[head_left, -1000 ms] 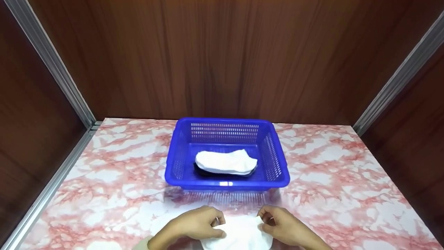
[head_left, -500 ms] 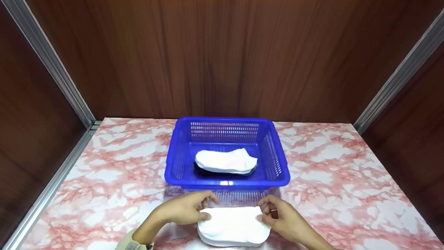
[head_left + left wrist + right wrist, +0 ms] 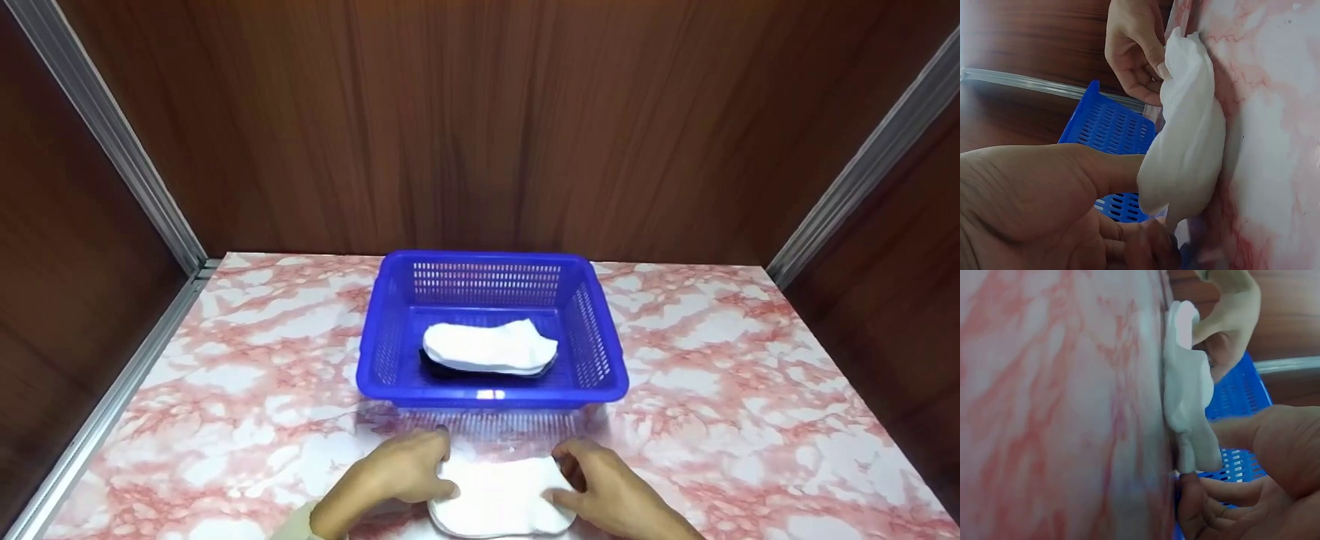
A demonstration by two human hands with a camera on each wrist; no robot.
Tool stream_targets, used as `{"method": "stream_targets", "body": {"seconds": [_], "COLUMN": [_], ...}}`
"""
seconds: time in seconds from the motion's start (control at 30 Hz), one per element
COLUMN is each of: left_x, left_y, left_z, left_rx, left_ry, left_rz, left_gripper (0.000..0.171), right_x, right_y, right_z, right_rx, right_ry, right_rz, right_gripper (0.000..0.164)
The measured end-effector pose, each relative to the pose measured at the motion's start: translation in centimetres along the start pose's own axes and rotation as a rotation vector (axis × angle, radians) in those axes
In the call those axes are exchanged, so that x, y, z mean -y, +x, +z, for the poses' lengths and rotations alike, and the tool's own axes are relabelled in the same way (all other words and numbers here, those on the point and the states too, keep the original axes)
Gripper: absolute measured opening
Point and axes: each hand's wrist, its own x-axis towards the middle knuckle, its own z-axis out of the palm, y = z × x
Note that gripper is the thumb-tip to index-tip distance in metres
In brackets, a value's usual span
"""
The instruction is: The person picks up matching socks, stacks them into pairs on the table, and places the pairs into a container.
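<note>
A folded pair of white socks (image 3: pixel 499 495) lies flat near the table's front edge, its layered rim showing along the near side. My left hand (image 3: pixel 405 465) holds the left end, thumb on top and fingers curled at the far edge. On the right end, my right hand (image 3: pixel 611 491) pinches the cuff side between thumb and fingers. In the left wrist view the socks (image 3: pixel 1188 124) bulge close over the table, with the left thumb (image 3: pixel 1117 171) against them. From the right wrist, the socks (image 3: pixel 1188 388) appear edge-on between both hands.
Just beyond the hands stands a blue plastic basket (image 3: pixel 491 395) with slotted walls. Inside it, white socks (image 3: pixel 487 346) lie on top of dark socks (image 3: pixel 435 367). Brown wood-grain panels (image 3: pixel 480 127) and metal rails enclose the marbled pink table (image 3: pixel 712 375).
The socks came up toward the basket, then settled slightly back toward me. My left fingers, spread half a second ago, now curl closer at the socks' far edge. The basket stays put.
</note>
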Motion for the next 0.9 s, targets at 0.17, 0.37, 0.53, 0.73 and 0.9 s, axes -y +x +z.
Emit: {"method": "stream_targets", "body": {"seconds": [0.17, 0.37, 0.53, 0.73, 0.9], "left_x": [-0.1, -0.2, -0.3, -0.3, -0.2], "left_y": [-0.2, -0.2, 0.3, 0.9, 1.1], "left_z": [0.2, 0.3, 0.2, -0.1, -0.1], "left_rx": [0.001, 0.004, -0.005, -0.028, -0.034], "left_ry": [-0.004, -0.066, -0.188, -0.322, -0.32], "left_rz": [-0.006, 0.028, 0.062, 0.063, 0.053], "left_gripper": [0.036, 0.024, 0.018, 0.025, 0.038], "right_x": [0.4, 0.6, 0.4, 0.1, -0.1], "right_y": [-0.5, -0.7, -0.4, 0.1, 0.3], "right_z": [0.1, 0.2, 0.0, -0.5, -0.9], "right_rx": [0.018, 0.022, 0.029, -0.046, -0.045], "right_ry": [-0.112, -0.089, 0.059, 0.186, 0.313], "right_rz": [0.01, 0.033, 0.043, 0.08, 0.114], "right_gripper": [0.043, 0.03, 0.034, 0.041, 0.034]}}
